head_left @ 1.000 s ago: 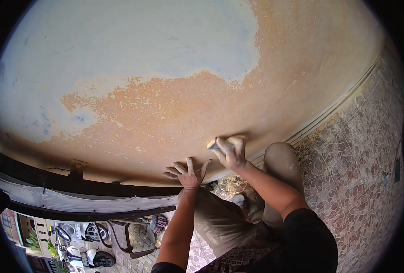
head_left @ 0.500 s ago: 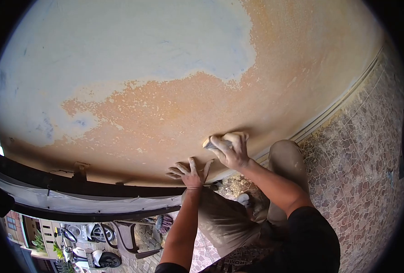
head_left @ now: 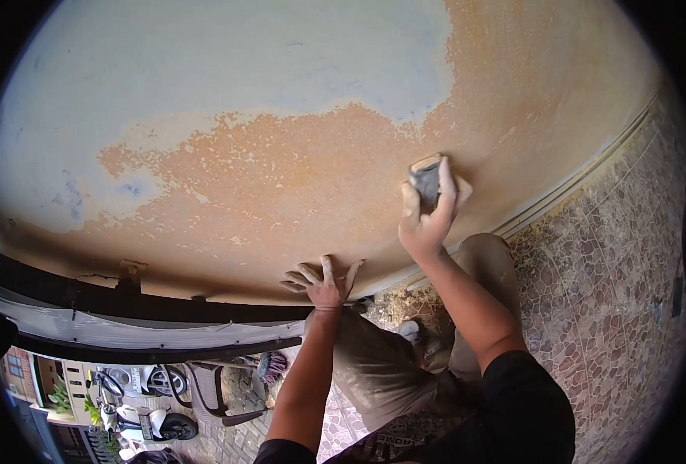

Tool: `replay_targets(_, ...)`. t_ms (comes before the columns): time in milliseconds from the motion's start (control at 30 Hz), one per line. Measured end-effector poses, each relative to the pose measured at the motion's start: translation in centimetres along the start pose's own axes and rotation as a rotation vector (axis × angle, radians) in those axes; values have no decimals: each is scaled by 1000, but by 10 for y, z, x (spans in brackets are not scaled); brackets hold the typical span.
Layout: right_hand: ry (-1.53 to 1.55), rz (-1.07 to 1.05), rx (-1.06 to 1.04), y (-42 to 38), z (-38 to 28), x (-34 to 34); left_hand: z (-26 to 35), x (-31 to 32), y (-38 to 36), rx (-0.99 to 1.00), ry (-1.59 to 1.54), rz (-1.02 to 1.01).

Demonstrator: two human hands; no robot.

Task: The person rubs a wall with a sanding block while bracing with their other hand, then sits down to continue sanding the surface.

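Note:
My right hand grips a sanding block, a small pale block with a dark grey sheet around it, held against the wall. Dust coats the fingers. Lower and to the left, my left hand rests on the wall with its fingers spread and nothing in it. Around both hands the wall surface is worn orange, with pale flecks. A large smooth whitish-blue area lies above.
My bent knee is close to the wall's base. Yellowish dust lies on the patterned tile floor along that edge. At the lower left are a brown chair, a mop head and parked motorbikes.
My right hand has swept the sanding block up and to the right across the wall, turning it more upright. The left hand stays in place on the wall.

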State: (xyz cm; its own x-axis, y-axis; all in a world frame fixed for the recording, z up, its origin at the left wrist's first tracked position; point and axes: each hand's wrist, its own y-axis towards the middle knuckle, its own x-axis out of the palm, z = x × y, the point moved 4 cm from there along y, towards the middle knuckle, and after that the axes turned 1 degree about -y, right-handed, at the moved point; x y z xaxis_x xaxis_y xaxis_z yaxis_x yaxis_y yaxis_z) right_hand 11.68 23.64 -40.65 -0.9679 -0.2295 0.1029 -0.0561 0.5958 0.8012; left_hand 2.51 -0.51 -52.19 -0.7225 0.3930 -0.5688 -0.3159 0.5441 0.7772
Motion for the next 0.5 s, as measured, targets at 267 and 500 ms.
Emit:
replay_targets(267,-129,-454,-368,-103,-7,16,-4,4,-6,-14,37,-63)
replay_targets(500,-9,93,-48,-17,-6,12,3,2,2,-27,-17,31)
